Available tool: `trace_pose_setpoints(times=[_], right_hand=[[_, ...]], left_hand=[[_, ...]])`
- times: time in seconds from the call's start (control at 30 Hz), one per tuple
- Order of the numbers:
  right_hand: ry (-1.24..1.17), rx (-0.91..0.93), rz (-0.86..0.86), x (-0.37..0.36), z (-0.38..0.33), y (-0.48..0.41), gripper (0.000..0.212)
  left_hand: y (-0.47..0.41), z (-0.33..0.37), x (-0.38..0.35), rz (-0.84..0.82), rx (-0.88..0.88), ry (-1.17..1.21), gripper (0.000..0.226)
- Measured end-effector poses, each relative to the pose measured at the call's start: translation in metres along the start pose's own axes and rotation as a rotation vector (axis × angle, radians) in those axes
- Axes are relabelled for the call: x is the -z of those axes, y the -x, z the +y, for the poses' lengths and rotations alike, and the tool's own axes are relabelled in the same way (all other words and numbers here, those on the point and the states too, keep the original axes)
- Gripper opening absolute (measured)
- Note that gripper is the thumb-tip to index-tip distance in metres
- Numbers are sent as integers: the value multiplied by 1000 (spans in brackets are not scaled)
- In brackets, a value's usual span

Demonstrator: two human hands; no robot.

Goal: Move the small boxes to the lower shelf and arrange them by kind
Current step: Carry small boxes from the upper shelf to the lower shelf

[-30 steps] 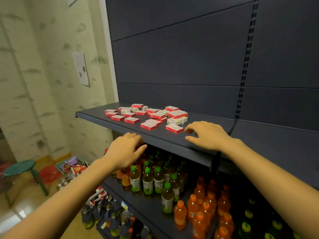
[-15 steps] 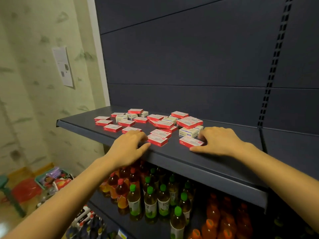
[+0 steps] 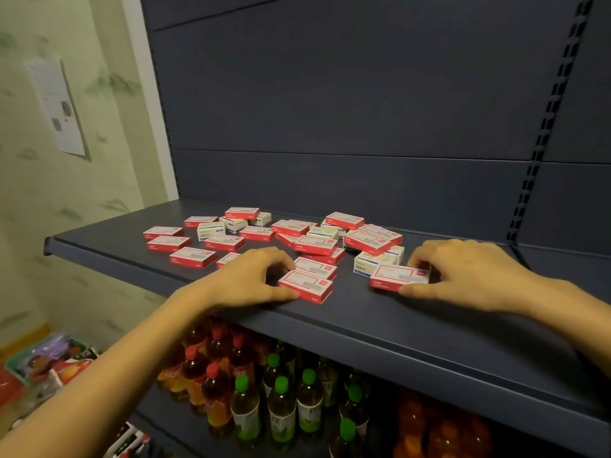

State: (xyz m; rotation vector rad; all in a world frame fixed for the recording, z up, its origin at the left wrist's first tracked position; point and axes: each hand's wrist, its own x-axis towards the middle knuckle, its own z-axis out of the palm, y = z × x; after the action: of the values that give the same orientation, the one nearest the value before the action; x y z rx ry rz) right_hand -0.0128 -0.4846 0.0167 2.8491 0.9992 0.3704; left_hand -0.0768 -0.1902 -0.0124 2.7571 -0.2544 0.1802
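Small boxes lie scattered on the dark shelf, from left of centre to mid-right. Most are red, a few are white, and some overlap or are stacked.

- **Near-left red box**: flat, close to the front edge. The left hand pinches it, thumb along its near side and curled fingers at its far left corner. A second red box lies touching just behind it.
- **Near-right red box**: flat on the shelf. The right hand grips its right end, thumb on the near side and fingers curled over the far side.
- **White box**: just behind and left of the near-right red box, touching it.

Both wrists are low, at the front part of the shelf. No box is lifted.

The shelf below holds bottles:
- red-capped bottles at left
- green-capped bottles in the middle
- orange bottles at right, blurry

The dark back panel rises behind the boxes. A paper sheet is on the wall, far left. Packaged goods are on the floor at lower left, too blurred to tell what they are.
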Motion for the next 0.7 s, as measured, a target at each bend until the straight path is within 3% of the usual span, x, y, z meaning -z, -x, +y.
trace_pose_setpoints(times=[0.43, 0.6, 0.7], right_hand=[[-76, -246, 27, 13, -9, 11, 47], [-99, -331, 38, 14, -19, 29, 48], [-103, -390, 65, 13, -23, 48, 51]], left_hand=[[-22, -13, 11, -120, -184, 74, 41], [-22, -10, 18, -18, -307, -149, 53], [-25, 0, 22, 90, -397, -119, 59]])
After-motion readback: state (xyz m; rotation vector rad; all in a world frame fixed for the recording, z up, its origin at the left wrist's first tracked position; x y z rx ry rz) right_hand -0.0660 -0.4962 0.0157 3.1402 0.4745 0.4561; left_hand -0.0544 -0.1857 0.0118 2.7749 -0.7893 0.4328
